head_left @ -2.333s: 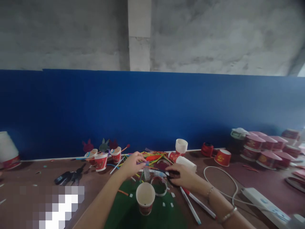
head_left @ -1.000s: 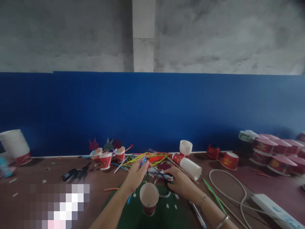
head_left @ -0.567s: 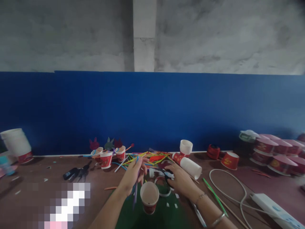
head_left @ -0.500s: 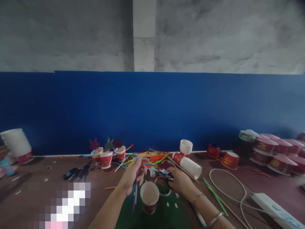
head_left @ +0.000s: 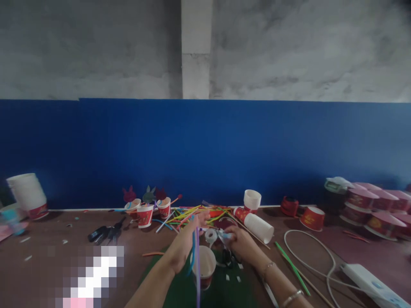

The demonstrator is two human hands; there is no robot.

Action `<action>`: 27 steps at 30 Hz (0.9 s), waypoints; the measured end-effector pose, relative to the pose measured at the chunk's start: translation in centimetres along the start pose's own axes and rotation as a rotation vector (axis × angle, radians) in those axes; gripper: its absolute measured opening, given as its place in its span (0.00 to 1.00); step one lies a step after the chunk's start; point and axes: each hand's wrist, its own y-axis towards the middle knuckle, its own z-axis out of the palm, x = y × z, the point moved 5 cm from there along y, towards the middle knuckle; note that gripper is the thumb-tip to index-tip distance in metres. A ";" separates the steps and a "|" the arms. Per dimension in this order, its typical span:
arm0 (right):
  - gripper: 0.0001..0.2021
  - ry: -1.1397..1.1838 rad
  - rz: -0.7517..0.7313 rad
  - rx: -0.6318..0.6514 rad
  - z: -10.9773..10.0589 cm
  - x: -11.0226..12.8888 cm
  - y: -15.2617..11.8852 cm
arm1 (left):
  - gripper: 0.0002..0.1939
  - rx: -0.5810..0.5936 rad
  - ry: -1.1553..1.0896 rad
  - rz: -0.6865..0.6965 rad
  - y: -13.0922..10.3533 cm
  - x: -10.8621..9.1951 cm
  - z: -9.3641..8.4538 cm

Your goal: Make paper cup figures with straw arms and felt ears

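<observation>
My left hand (head_left: 192,231) is closed around a purple pipe cleaner (head_left: 198,269) and a blue one (head_left: 193,244), which hang down in front of a paper cup (head_left: 205,262). That cup stands upright on a dark green mat (head_left: 180,291). Just right of it, my right hand (head_left: 240,243) has its fingers closed at a small white roll of tape (head_left: 211,235); the exact grip is blurred. Black-handled scissors (head_left: 229,259) lie on the mat below that hand. Beyond both hands spreads a heap of coloured pipe cleaners (head_left: 183,212).
Red-and-white cups (head_left: 145,216) with rabbit-shaped cutouts stand at back left. A stack of cups (head_left: 258,226) lies on its side. To the right are a white cable (head_left: 330,252), a power strip (head_left: 369,278) and pink-topped containers (head_left: 383,220). Black tools (head_left: 104,233) lie left.
My right hand has let go of the scissors, which now lie on the mat, and is at the tape roll. The pipe cleaners in my left hand have swung right, across the cup.
</observation>
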 end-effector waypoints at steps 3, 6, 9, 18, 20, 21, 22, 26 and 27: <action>0.15 0.523 -0.088 0.148 0.0 4.7 -1.4 | 0.26 0.008 0.099 0.023 0.0 -0.1 1.2; 0.10 0.781 -0.192 0.204 0.1 8.6 -2.5 | 0.28 -0.026 0.209 0.043 0.1 -0.5 2.0; 0.07 0.839 -0.212 0.167 0.3 9.4 -2.6 | 0.25 -0.094 0.290 0.071 0.0 -0.9 1.7; 0.03 0.535 -0.239 0.130 0.4 7.8 -2.3 | 0.14 -0.297 0.340 0.163 -0.3 -2.0 -1.0; 0.04 0.471 -0.242 0.137 0.4 7.7 -2.3 | 0.15 -0.301 0.320 0.147 -0.1 -1.8 -1.1; 0.04 0.463 -0.245 0.155 0.4 7.7 -2.2 | 0.15 -0.299 0.318 0.141 0.0 -1.6 -1.2; 0.05 0.468 -0.250 0.181 0.4 7.7 -2.2 | 0.16 -0.296 0.322 0.138 0.2 -1.5 -1.2; 0.05 0.527 -0.246 0.253 0.2 7.9 -1.9 | 0.15 -0.274 0.365 0.140 0.7 -1.5 -1.1; 0.04 0.517 -0.251 0.247 0.0 8.1 -1.8 | 0.14 -0.273 0.373 0.139 0.7 -1.6 -1.0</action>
